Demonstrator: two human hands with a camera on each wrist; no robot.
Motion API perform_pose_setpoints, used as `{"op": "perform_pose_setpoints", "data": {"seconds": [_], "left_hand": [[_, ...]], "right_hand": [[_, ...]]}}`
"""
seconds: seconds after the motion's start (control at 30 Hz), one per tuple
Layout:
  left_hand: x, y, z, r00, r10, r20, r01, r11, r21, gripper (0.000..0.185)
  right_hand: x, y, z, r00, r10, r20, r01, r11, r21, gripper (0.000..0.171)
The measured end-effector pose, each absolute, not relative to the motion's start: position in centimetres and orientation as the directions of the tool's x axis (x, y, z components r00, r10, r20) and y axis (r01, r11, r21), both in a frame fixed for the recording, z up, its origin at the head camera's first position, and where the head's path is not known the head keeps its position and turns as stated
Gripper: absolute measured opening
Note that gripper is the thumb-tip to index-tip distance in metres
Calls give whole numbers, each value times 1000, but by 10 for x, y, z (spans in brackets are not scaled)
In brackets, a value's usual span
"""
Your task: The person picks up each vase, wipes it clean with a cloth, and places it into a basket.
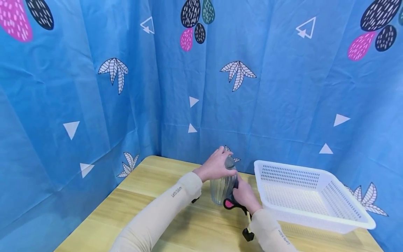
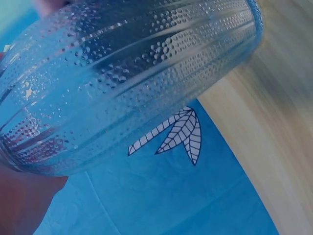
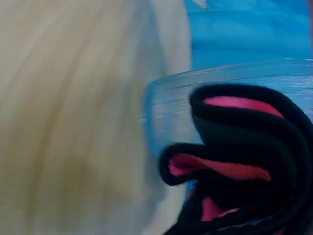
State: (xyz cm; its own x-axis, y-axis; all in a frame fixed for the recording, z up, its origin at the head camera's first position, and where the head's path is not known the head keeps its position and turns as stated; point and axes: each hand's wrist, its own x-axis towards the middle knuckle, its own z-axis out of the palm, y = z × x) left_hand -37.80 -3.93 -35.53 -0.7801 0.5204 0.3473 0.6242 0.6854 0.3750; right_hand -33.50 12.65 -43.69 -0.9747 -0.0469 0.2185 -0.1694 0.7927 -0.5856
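Glass is the worry: from the head view your left hand (image 1: 216,165) curls over the top of the ribbed jar (image 1: 223,187) standing mid-table, the basket (image 1: 315,213) at its 3 o'clock, while your right hand (image 1: 245,196) presses a black-and-pink strap (image 1: 234,204) to its side. Left wrist: beaded wall looks slippery. Right wrist: the strap bunches at 4 o'clock; tug, and the jar may tip.

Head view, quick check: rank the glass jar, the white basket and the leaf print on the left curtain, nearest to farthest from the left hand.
1. Glass jar: under the left hand, gripped at its top.
2. White basket: on the table, to the right.
3. Leaf print: high on the left curtain.
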Motion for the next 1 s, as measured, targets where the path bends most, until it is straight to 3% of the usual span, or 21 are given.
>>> {"op": "perform_pose_setpoints", "data": {"seconds": [0.3, 0.53, 0.63, 0.83, 1.0], "left_hand": [[-378, -41, -351, -776, 528, 344, 629, 679, 378, 70], [-372, -41, -352, -766, 531, 363, 601, 791, 113, 72], [-368, -39, -348, -773, 524, 357, 578, 814, 59, 73], [-359, -34, -338, -811, 510, 285, 561, 817, 133, 72], [-358, -32, -337, -827, 502, 254, 557, 794, 243, 66]], "right_hand": [[-335, 129, -446, -985, -105, 137, -167, 784, -598, 58], [-323, 130, -436, -988, -46, 145, -134, 724, -677, 67], [-318, 129, -423, -979, -5, 204, -148, 706, -693, 72], [-311, 128, -399, -930, 48, 364, -236, 682, -693, 76], [-315, 127, -405, -907, 63, 416, -280, 647, -709, 76]]}}
